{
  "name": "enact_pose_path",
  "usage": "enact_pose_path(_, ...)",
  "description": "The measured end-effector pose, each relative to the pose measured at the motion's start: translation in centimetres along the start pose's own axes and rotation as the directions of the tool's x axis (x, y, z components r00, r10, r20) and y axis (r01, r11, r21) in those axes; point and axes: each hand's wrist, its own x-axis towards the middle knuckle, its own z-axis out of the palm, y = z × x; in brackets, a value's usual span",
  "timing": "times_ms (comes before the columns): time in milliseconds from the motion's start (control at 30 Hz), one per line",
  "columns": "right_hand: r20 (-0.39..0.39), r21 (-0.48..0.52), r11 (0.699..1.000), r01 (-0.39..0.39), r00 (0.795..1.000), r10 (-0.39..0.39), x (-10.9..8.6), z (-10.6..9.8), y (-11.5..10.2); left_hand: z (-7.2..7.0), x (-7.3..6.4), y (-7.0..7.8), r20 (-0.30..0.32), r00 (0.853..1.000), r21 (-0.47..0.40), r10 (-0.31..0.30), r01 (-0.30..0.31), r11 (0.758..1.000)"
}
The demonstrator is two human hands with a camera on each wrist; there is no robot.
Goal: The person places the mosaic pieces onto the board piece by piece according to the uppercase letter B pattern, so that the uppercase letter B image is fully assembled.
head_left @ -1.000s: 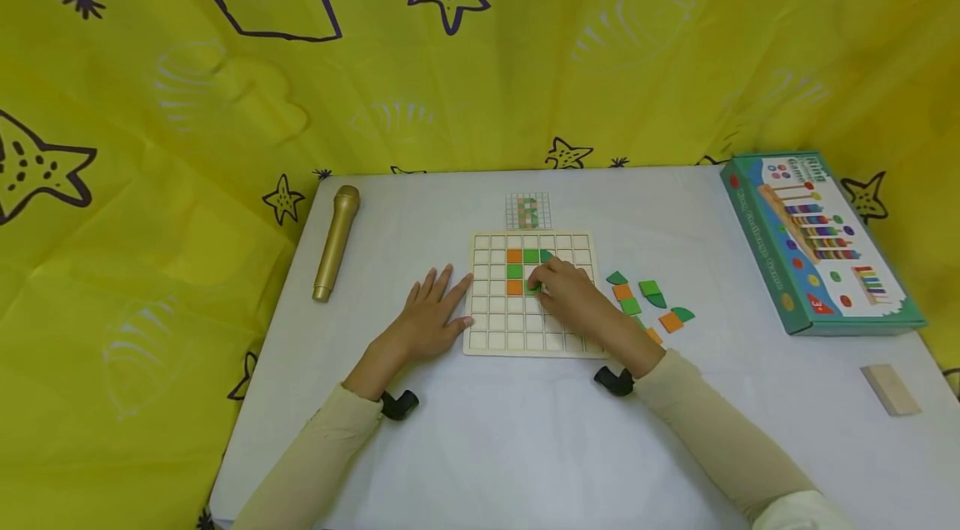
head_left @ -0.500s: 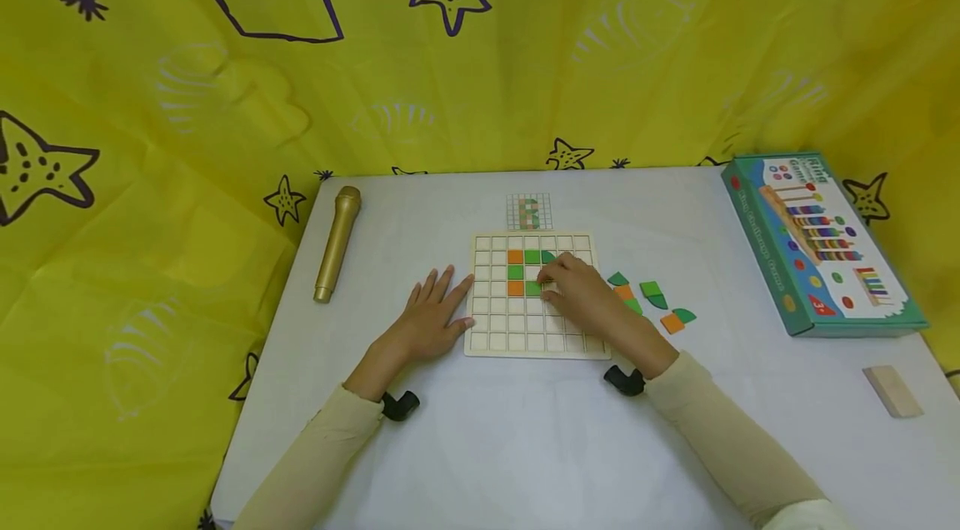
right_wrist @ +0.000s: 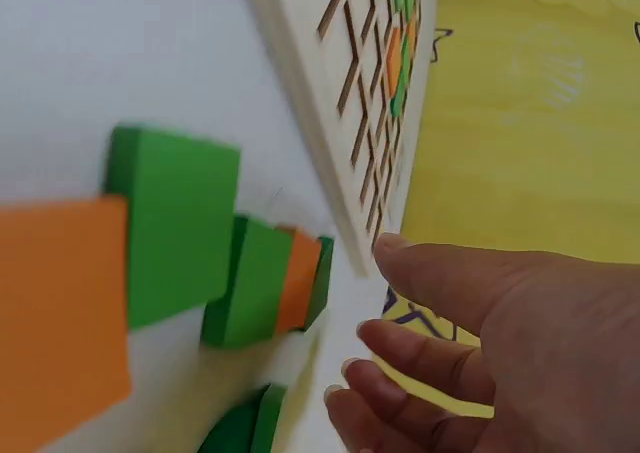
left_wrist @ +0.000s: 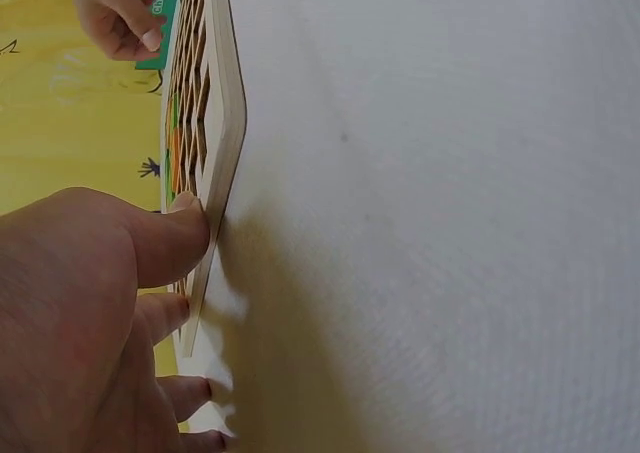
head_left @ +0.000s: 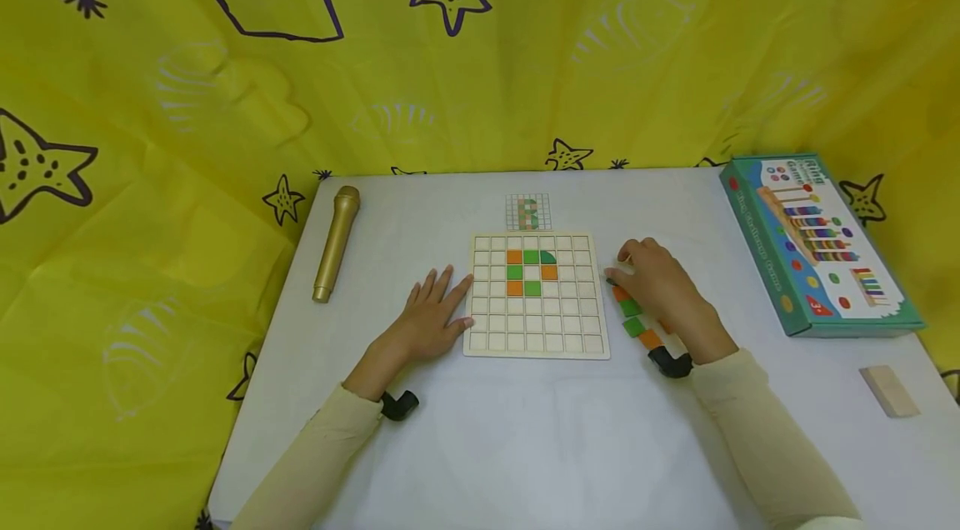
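Observation:
A wooden grid board (head_left: 490,325) holds orange and green square tiles and one dark green quarter-round tile (head_left: 548,257). My left hand (head_left: 427,323) lies spread on the table, its thumb and forefinger touching the board's left edge; the left wrist view shows the thumb (left_wrist: 175,238) against the rim. Right of the board, my right hand (head_left: 663,288) hovers over loose tiles. In the right wrist view its thumb and fingers (right_wrist: 420,358) are apart with nothing between them. A green tile (right_wrist: 180,228) and an orange tile (right_wrist: 60,318) lie near it. The hand partly hides the pile from above.
A small pattern card (head_left: 528,212) lies behind the board. At the left is a gold microphone (head_left: 337,243). A green game box (head_left: 821,247) and a wooden block (head_left: 890,391) are at the right. Yellow cloth (head_left: 480,80) hangs behind the white table.
My right hand has left the board and moved right to the loose tiles. An orange tile now shows in the grid where the hand was. The left hand stays put.

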Motion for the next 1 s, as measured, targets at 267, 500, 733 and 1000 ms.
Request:
enact_pose_path(267, 0.033, -0.009, 1.0, -0.013, 0.999, 0.013, -0.1, 0.3, 0.8, 0.1, 0.1, -0.2, 0.001, 1.0, 0.001, 0.0, 0.0, 1.0)
enact_pose_path(500, -0.001, 0.009, 1.0, 0.028, 1.0, -0.028, 0.4, 0.9, 0.3, 0.1, 0.1, -0.2, 0.0, 1.0, 0.002, 0.002, -0.002, 1.0)
enact_pose_path(733, 0.015, 0.098, 0.995, -0.025, 1.0, 0.023, 0.4, 1.1, 0.2, 0.2, 0.1, -0.2, 0.001, 1.0, 0.006, -0.004, 0.004, 1.0)
enact_pose_path(1000, 0.007, 0.109, 0.994, 0.007, 1.0, -0.008, 0.3, 1.3, 0.7, 0.2, 0.1, -0.3, 0.006, 1.0, 0.001, -0.011, 0.011, 1.0)
